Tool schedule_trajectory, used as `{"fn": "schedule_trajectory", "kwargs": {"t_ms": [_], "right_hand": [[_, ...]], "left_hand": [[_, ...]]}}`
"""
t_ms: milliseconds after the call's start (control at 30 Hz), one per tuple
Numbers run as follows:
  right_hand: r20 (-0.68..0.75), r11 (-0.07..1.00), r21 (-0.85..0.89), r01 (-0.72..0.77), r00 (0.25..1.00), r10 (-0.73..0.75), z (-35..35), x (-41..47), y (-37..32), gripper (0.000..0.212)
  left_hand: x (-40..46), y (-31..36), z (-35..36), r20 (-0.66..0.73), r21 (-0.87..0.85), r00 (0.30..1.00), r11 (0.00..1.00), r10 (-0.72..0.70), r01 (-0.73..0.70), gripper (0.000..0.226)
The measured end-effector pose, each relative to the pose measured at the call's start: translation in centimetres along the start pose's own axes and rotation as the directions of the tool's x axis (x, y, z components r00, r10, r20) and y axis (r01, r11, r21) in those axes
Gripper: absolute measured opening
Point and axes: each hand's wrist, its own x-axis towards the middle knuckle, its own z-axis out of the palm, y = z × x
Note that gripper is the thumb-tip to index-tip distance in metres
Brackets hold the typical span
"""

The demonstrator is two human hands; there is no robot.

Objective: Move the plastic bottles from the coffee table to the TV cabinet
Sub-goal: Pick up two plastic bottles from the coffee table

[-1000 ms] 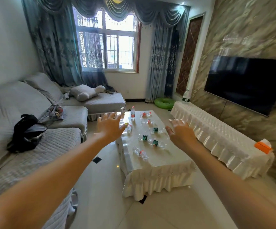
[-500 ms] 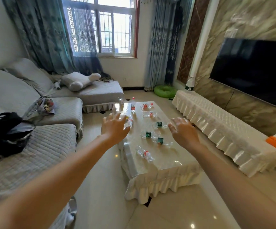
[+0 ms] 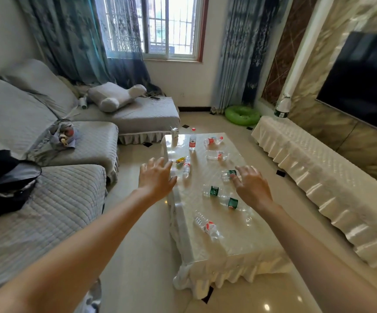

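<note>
Several clear plastic bottles lie on the cream-covered coffee table (image 3: 239, 245). A red-label bottle (image 3: 206, 226) lies nearest me; two green-label bottles (image 3: 214, 191) (image 3: 233, 203) lie mid-table. Another green-label bottle (image 3: 228, 174) is just beyond my right fingertips. One red-capped bottle (image 3: 192, 141) stands upright at the far end. My left hand (image 3: 155, 177) hovers with fingers spread over the table's left edge. My right hand (image 3: 251, 186) hovers with fingers apart over the middle, holding nothing. The TV cabinet (image 3: 318, 177), draped in cream cloth, runs along the right wall.
A grey sectional sofa (image 3: 47, 177) fills the left, with a black bag (image 3: 4, 181) on it. A large water jug (image 3: 282, 108) stands on the cabinet's far end. A green ring (image 3: 242, 114) lies on the floor. A dark TV (image 3: 363, 80) hangs above the cabinet.
The view has come closer to the coffee table and tilted down. Both hands stay spread and have moved forward over the table, the right one nearing a green-label bottle.
</note>
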Motion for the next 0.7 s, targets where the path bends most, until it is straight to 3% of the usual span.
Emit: {"fn": "schedule_trajectory", "kwargs": {"t_ms": [300, 700], "right_hand": [[0.089, 1.000, 0.000, 0.021, 0.996, -0.021, 6.8, 11.8, -0.7, 0.045], [0.151, 1.000, -0.001, -0.029, 0.988, 0.029, 18.4, 26.9, -8.7, 0.045]], "left_hand": [[8.8, -4.7, 5.2, 0.039, 0.027, 0.997, 0.998, -0.061, 0.060, 0.058], [23.0, -17.6, 11.9, 0.151, -0.008, 0.987, 0.999, -0.052, 0.054, 0.056]]}}
